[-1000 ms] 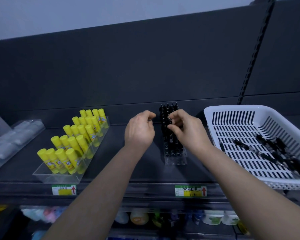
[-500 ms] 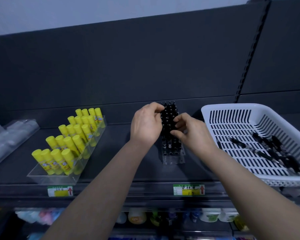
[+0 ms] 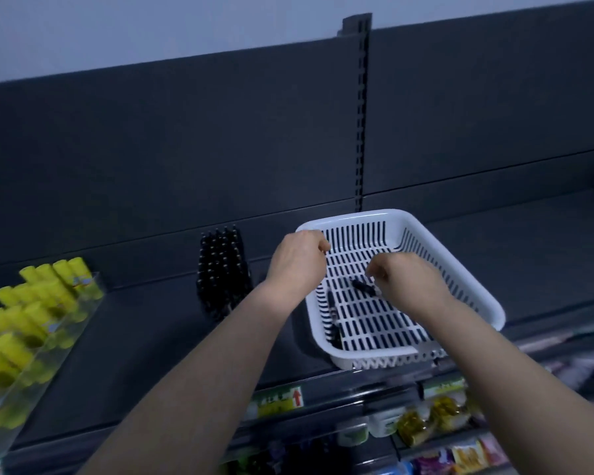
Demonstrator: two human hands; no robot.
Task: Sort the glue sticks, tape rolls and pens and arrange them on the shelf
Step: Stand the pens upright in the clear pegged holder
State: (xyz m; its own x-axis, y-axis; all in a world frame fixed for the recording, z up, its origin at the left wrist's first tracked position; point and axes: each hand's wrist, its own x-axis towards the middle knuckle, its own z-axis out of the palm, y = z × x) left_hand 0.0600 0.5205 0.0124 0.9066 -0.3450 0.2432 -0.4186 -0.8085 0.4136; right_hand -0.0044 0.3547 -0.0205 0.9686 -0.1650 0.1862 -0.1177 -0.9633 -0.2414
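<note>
r hand (image 3: 408, 281) fingers curl down on a black pen (image 3: 363, 286) mid-floor of the white basket (image 3: 357, 217), can't tell if pinched, l hand (image 3: 299, 260) curled at its 10 o'clock rim, hold unclear; risk: pen snags a slot & drops; both forearms stretch fwd, pen holder (image 3: 222, 269) at 9 o'clock.

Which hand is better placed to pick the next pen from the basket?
Right. The right hand is inside the basket, close beside a black pen; the left hand sits at the rim.
</note>
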